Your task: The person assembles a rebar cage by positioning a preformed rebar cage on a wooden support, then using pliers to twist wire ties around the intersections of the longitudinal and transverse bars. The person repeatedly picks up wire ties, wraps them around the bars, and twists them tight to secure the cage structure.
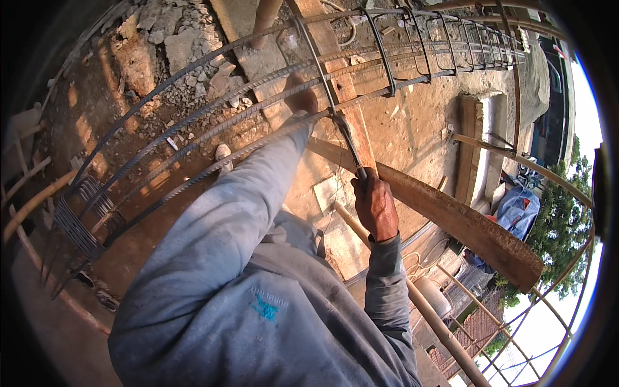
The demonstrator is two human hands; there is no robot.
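Note:
A cage of long ribbed rebar (213, 132) with square stirrups (379, 48) crosses in front of me. My right hand (376, 205) is closed round the dark handle of a slim metal hand tool (350, 145). The tool's tip meets the corner of a stirrup at the nearest bar; its exact kind is hard to make out. My left hand (300, 97) reaches in among the bars beside that same stirrup. Bars and shadow hide its fingers, so its grip cannot be told. A thin wire (340, 184) hangs below the tool's tip.
A thick wooden beam (461, 222) slants under the cage toward the right. Broken concrete rubble (187, 45) lies at the far left. Bundled stirrups (80, 219) hang at the cage's left end. Bamboo poles (445, 329) and a blue cloth (518, 209) are at the right.

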